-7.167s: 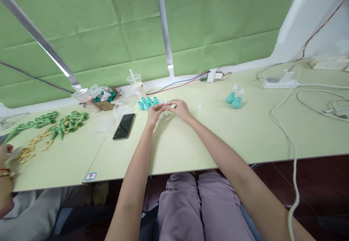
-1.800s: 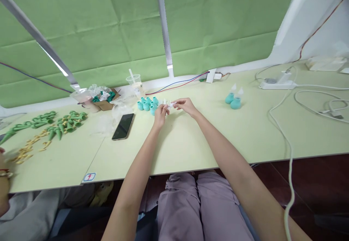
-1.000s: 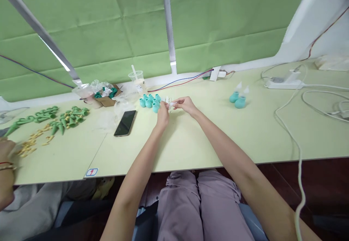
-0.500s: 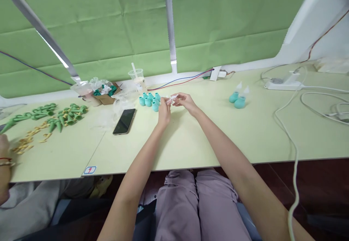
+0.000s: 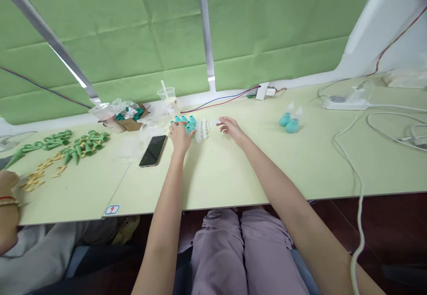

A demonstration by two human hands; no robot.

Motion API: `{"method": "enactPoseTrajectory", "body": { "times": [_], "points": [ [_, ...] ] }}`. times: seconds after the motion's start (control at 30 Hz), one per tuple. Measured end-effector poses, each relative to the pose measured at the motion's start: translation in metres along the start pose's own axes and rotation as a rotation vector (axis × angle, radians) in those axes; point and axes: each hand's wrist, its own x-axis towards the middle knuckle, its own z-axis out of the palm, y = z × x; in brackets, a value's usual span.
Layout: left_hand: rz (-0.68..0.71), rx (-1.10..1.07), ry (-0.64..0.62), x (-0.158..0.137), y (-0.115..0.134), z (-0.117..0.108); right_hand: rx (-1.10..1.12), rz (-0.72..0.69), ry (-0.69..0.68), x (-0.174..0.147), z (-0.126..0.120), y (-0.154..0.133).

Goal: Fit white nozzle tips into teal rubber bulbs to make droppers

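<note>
My left hand is over a cluster of small teal bulbs, its fingers apart around the near ones. Whether it touches one is hidden. To the right of the bulbs lie rows of small white translucent parts, too small to make out well. My right hand pinches a small translucent white tip just above the table, beside these rows. Farther right stand two teal bulbs with clear pointed tips on top, apart from both hands.
A phone lies left of my left hand, near crumpled plastic film. Behind are a drink cup and a cardboard box. Green cones and a co-worker's arm are left. A power strip and white cable are right.
My hands have moved apart. The left has gone left to the teal bulbs, uncovering the rows of white parts; the right has shifted slightly right with the translucent tip.
</note>
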Motion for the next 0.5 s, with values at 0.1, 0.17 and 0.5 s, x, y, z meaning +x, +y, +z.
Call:
{"method": "enactPoseTrajectory", "body": {
  "times": [0.1,0.17,0.5],
  "points": [
    [0.024,0.085,-0.073,-0.003,-0.001,0.002,0.005,0.014,0.000,-0.001,-0.001,0.001],
    [0.031,0.108,-0.060,-0.005,0.001,0.004,0.004,0.019,0.005,-0.001,-0.001,0.001],
    [-0.083,0.042,0.000,0.000,-0.014,0.018,-0.079,0.059,0.025,0.001,-0.005,0.004]
  ]
}}
